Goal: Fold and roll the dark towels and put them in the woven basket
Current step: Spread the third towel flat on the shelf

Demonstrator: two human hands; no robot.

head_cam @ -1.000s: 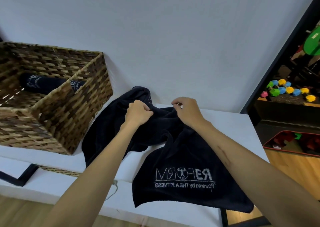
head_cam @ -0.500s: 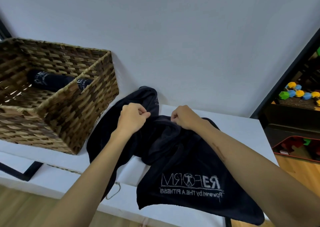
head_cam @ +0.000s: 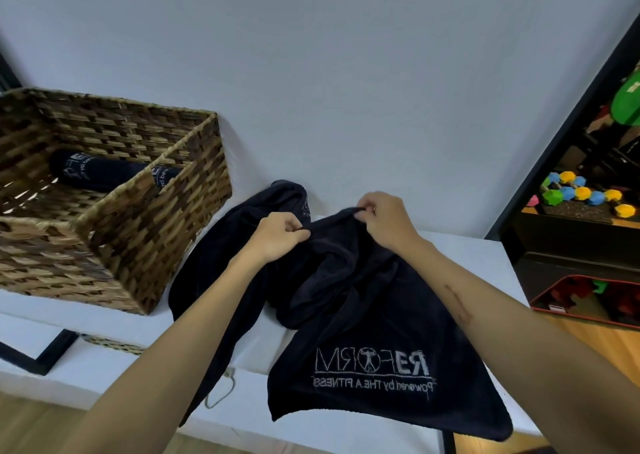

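I see my left hand (head_cam: 278, 235) and right hand (head_cam: 384, 219) with fingers pinching the dark towel's (head_cam: 363, 315) top hem; it drapes over the white tabletop's (head_cam: 467, 256) front edge, the woven basket (head_cam: 114, 245) at the left end.

Bare forearms, no sleeves; long scar-like mark (head_cam: 459, 303) along right forearm.

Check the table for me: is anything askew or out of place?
Only the dark towel: it is bunched, unfolded, and its printed corner hangs over the table's front edge. Both hands grip its top edge. The woven basket sits upright.
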